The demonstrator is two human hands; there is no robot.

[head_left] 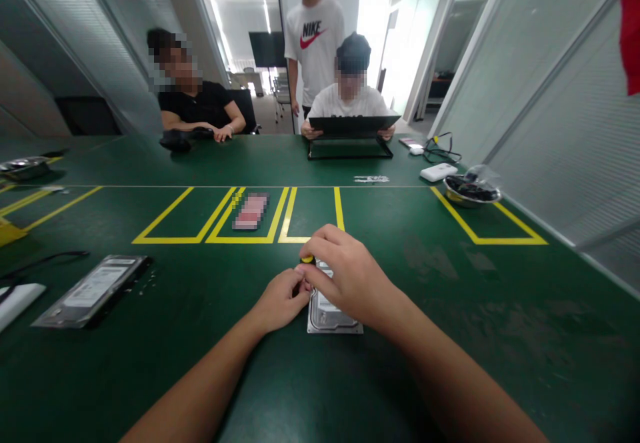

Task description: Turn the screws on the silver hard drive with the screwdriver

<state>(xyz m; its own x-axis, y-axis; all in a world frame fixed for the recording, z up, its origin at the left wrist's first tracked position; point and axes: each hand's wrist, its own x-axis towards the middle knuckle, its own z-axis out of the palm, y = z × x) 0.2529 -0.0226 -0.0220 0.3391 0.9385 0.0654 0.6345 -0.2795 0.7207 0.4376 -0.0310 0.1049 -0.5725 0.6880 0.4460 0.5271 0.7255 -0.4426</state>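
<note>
Silver hard drive [335, 321] flat on the green counter [200, 376], partly hidden by the right hand [345, 266].
That hand pinches a yellow-topped tool [307, 259], best kept upright under steady pressure; the left hand [281, 300] bunches beside it, hold unclear. One standing person's shirt [320, 53] reads "NIKE"; the drive's label [325, 301] is illegible.

Shiny metal hard drive [334, 321], smooth faintly glossy tabletop [320, 389].

"NIKE" lettering [312, 29] and a red swoosh [307, 43] front a white T-shirt [316, 63] worn beyond the green bench [440, 389].
</note>
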